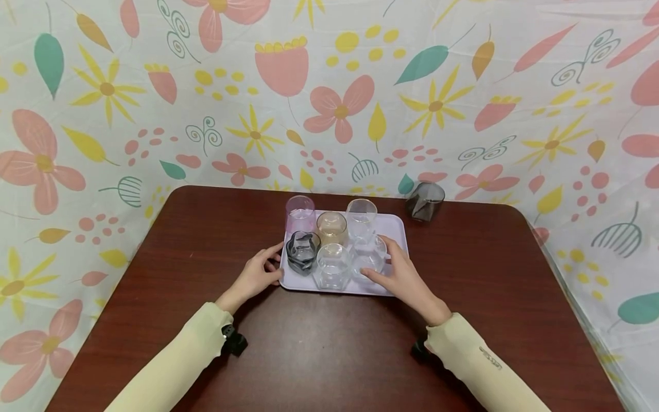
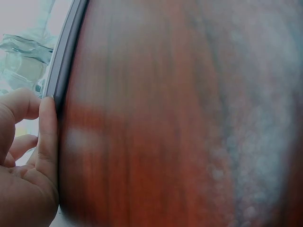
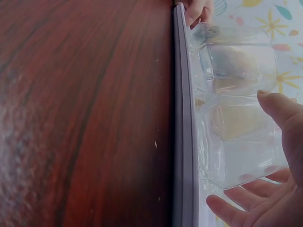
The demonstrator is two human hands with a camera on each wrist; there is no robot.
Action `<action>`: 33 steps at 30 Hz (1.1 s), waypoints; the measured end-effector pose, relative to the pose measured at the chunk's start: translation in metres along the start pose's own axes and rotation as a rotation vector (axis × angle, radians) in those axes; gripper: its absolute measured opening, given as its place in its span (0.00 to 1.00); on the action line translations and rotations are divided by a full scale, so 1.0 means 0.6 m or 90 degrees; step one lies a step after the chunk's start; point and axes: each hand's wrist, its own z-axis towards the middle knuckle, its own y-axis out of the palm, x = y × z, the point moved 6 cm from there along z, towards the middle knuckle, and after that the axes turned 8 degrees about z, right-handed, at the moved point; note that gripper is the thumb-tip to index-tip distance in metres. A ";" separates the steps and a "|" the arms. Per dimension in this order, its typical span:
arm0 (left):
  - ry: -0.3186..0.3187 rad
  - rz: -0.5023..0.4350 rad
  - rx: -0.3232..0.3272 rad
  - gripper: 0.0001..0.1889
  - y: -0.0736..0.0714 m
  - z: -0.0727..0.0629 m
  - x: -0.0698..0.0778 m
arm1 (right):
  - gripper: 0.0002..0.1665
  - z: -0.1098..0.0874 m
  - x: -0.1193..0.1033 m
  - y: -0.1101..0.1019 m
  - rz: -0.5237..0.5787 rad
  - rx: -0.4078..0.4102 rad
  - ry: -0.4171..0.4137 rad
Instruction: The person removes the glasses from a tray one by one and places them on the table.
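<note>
A pale lilac tray (image 1: 393, 223) on the table carries several glasses. My left hand (image 1: 257, 269) holds the tray's left edge, thumb near the front corner; in the left wrist view, fingertips (image 2: 47, 123) lie against the rim. At the tray's front right stands a clear glass (image 1: 368, 257). My right hand (image 1: 404, 274) is spread around this glass, thumb in front and fingers at its right side; in the right wrist view, gaps show between the hand and the glass. Beside it stand a clear faceted glass (image 1: 332, 266) and a dark grey wavy glass (image 1: 302, 252).
Along the tray's back row are a pink glass (image 1: 300, 213), an amber glass (image 1: 332, 228) and a clear glass (image 1: 362, 217) with a thin rim. A dark smoky glass (image 1: 425, 202) sits on the brown table (image 1: 319, 355) at back right. A flowered cloth (image 1: 329, 68) hangs behind.
</note>
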 end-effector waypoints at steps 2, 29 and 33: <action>-0.003 0.003 -0.002 0.38 -0.001 0.000 0.000 | 0.51 0.001 0.001 0.001 0.002 0.003 -0.003; -0.004 0.010 0.000 0.37 0.000 0.001 -0.003 | 0.44 -0.025 0.013 -0.051 -0.021 0.080 0.019; -0.003 0.010 0.000 0.37 0.000 0.001 -0.004 | 0.45 -0.032 0.019 -0.073 -0.034 0.090 0.030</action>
